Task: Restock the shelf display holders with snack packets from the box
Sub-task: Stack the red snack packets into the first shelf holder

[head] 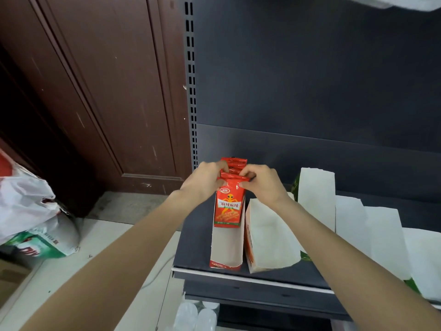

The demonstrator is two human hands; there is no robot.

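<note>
Dark brown panelled door (100,91), grey slotted shelving back panel (310,80), pale floor (107,247)

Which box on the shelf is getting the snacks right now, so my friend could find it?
Look at the dark shelf beside the brown door. A row of white cardboard holders stands on it, and the one you want is the display holder at the far left end. It alone has a red front lip and red snack packets inside, with the left hand and right hand pinching the packets' tops.
</note>
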